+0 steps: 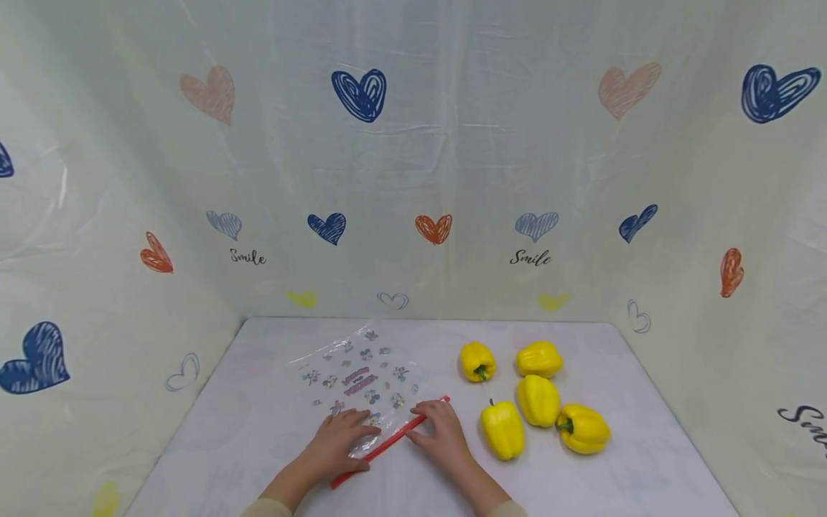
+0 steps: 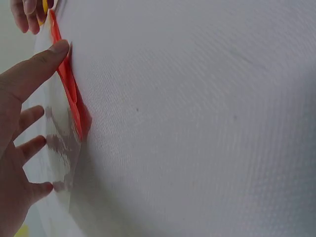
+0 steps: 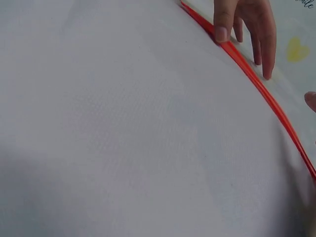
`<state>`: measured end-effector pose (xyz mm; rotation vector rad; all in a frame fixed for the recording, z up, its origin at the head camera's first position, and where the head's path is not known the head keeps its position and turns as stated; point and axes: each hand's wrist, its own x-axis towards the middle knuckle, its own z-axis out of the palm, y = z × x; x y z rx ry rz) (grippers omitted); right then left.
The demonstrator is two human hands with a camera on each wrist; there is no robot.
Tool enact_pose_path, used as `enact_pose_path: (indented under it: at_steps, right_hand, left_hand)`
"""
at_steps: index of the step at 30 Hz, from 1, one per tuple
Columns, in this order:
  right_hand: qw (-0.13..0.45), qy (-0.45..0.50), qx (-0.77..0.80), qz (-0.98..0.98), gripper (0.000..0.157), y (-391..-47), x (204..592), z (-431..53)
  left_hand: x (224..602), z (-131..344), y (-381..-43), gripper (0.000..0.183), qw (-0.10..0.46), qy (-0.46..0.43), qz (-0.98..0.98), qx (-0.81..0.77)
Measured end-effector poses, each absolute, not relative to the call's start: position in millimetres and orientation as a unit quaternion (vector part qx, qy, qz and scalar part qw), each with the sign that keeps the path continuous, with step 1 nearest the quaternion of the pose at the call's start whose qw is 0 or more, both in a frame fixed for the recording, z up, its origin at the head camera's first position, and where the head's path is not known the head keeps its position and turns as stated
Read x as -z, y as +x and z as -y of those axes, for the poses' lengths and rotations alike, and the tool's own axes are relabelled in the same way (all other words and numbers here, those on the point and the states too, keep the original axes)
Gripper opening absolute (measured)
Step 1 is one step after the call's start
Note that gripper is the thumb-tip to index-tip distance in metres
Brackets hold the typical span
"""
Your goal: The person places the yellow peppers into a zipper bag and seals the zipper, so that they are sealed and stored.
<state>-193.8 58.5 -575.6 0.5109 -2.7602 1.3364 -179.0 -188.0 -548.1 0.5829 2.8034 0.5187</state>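
Observation:
A clear plastic bag (image 1: 377,370) with small printed figures and a red strip along its near edge lies flat on the table. My left hand (image 1: 339,441) is spread over its lower left part. In the left wrist view the left thumb (image 2: 42,64) presses on the red strip (image 2: 71,91), while the other fingertips touch the clear film. Farther along the strip, my right hand (image 1: 442,434) has its thumb on the near side and its fingers on the far side, apart from each other. Right of that hand lies a yellow bell pepper (image 1: 502,431).
More yellow bell peppers lie on the right half of the white table (image 1: 258,402): one at the back (image 1: 477,360), another pepper (image 1: 539,359) beside it, one in the middle (image 1: 538,401), and one farthest right (image 1: 584,429). A heart-printed sheet (image 1: 413,158) hangs around the table.

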Motion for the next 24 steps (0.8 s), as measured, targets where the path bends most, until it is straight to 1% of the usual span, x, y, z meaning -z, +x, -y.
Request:
enact_pose_path:
  at_steps: [6,9,19,24]
  right_hand:
    - [0.030,0.186,-0.394,0.900,0.038,-206.0,575.3,-60.0]
    - [0.031,0.202,-0.386,0.900,0.041,-213.5,572.2,-60.8]
    - [-0.009,0.256,-0.351,0.900,0.063,-235.7,567.5,-57.4]
    - [-0.014,0.285,-0.302,0.910,0.071,-242.5,572.7,-54.0]
  left_hand:
    - [552.6,201.4,-176.7,0.071,0.103,0.166,-0.965,-0.174]
    - [554.1,206.9,-177.6,0.074,0.108,0.166,-0.964,-0.177]
    - [554.7,216.2,-181.0,0.073,0.132,0.193,-0.955,-0.180]
    - [553.4,218.2,-177.5,0.070,0.147,0.201,-0.953,-0.175]
